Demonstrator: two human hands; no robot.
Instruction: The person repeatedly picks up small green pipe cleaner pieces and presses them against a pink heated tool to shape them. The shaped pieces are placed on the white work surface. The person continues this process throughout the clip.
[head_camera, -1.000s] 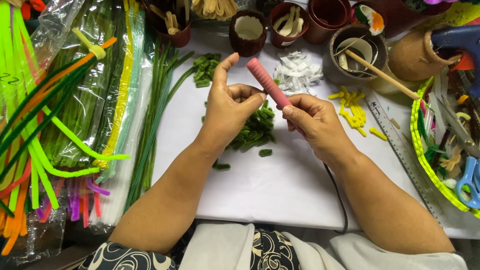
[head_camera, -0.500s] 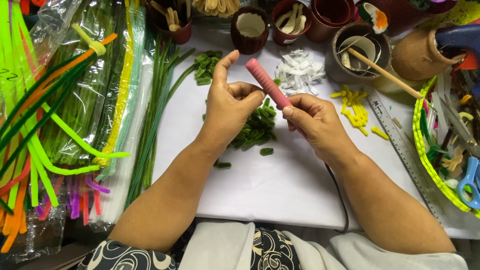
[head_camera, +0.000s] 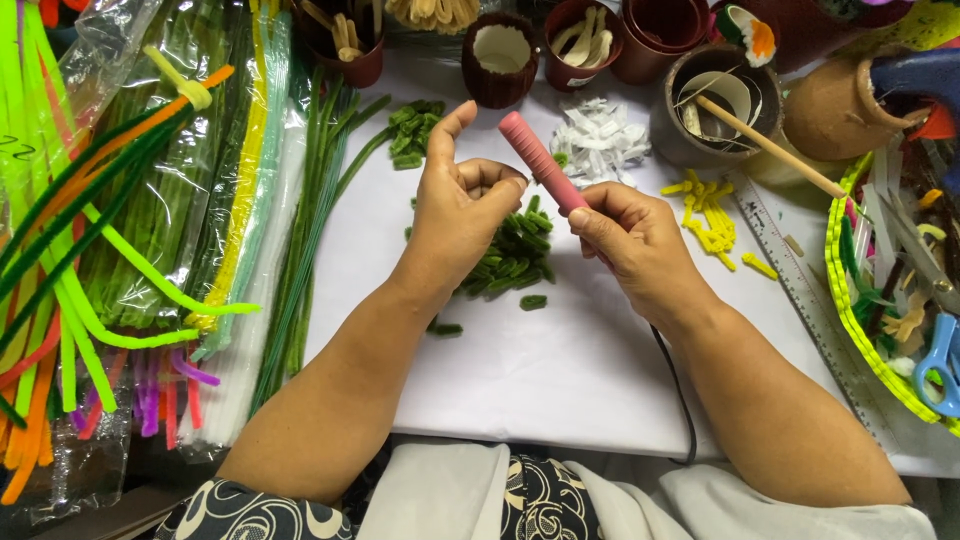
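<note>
Bundles of neon green, orange and yellow pipe cleaners (head_camera: 90, 250) are lying left on the white counter (head_camera: 560, 370). A clear plastic ruler (head_camera: 800, 290) and small yellow cut pieces (head_camera: 712, 215) are resting right, brown round cups (head_camera: 500, 60) standing behind.

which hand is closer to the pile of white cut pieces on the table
Right. The right hand sits just below the white pieces, holding a pink rod-shaped tool that runs up beside them. The left hand is farther off to their left, above the green pieces.

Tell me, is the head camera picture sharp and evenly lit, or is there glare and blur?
Head view: soft, even light, only faint shadows under the left hand and right hand; the pink tool is sharp; mild glare on the plastic wrap.
</note>
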